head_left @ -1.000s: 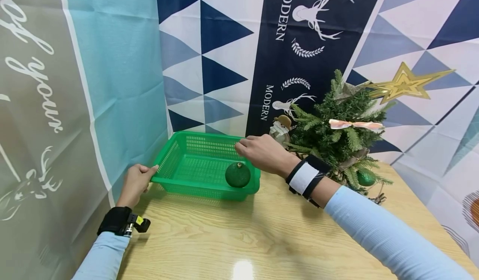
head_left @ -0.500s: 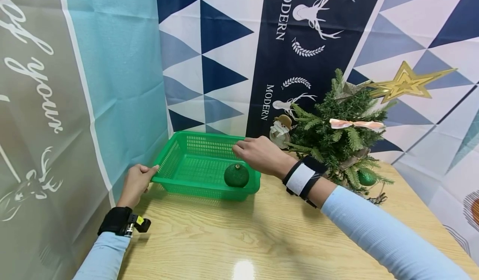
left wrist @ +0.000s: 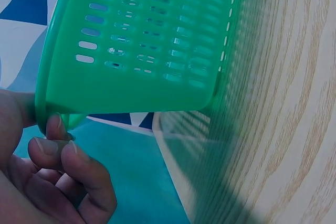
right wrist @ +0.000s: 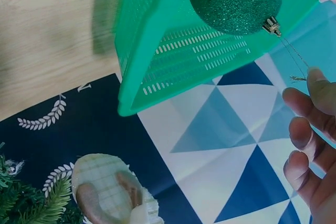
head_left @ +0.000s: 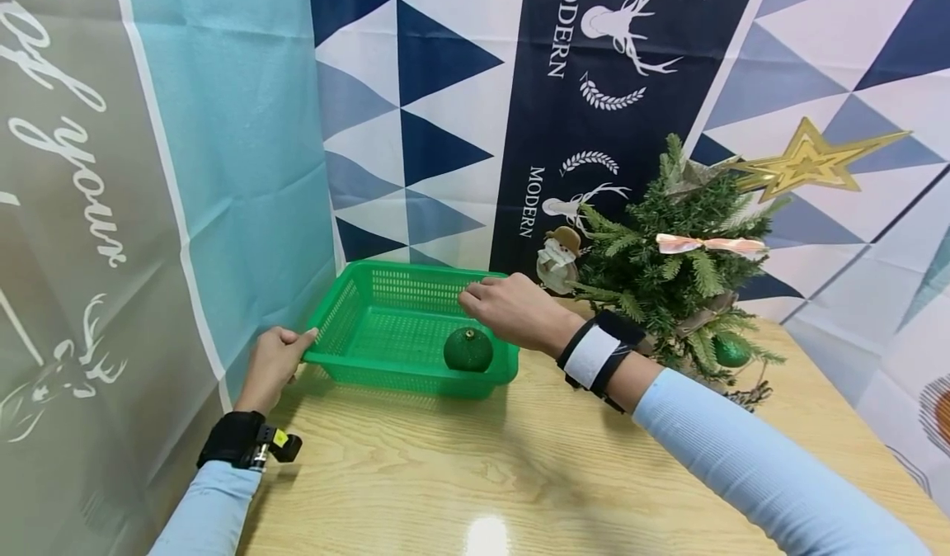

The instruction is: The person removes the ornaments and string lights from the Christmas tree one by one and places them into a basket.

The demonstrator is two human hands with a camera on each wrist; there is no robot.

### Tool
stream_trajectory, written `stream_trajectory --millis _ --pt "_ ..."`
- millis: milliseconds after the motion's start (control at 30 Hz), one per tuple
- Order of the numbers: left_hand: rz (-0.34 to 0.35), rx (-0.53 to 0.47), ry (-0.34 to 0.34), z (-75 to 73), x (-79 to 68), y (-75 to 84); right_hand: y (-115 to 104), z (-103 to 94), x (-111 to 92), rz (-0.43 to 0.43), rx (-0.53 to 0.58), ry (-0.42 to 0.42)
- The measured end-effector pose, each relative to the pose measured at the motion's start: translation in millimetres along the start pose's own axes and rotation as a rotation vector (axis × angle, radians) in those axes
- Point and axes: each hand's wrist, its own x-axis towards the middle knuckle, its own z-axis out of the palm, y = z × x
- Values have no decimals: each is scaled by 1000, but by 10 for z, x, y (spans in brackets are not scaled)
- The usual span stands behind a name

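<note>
A green plastic basket point(head_left: 393, 376) with slotted walls stands on the wooden table. My left hand point(head_left: 273, 364) grips its left end; in the left wrist view, thumb and fingers pinch the rim point(left wrist: 46, 72). Over the basket's right end, my right hand point(head_left: 519, 313) pinches a thin gold string point(right wrist: 292, 51) between thumb and forefinger. From that string hangs a dark green glittery Christmas bauble point(head_left: 468, 351) with a small gold cap point(right wrist: 271, 26). The bauble is inside the basket's right part, below the hand. In the head view the right fingertips are partly hidden.
A small Christmas tree point(head_left: 660, 251) stands right of the basket, with a gold star point(head_left: 807, 160), a pale bow point(head_left: 711, 245), a green bauble point(head_left: 731, 349) and a snowman ornament point(head_left: 558, 261). Printed cloth point(head_left: 245, 168) hangs close behind and left of the basket.
My right hand has shifted slightly left and down, and the bauble has sunk a little lower in the basket. The left hand keeps its grip on the rim.
</note>
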Motion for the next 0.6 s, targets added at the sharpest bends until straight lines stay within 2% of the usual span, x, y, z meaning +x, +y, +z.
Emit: stream_trajectory --millis 233,467,600 --pt "-9 -10 27 3 19 -25 -18 6 56 -13 22 -3" --pt "45 -30 68 67 128 -260 -53 20 105 -23 13 -30" --pt "52 -25 64 57 117 -232 -67 24 123 -21 14 -41"
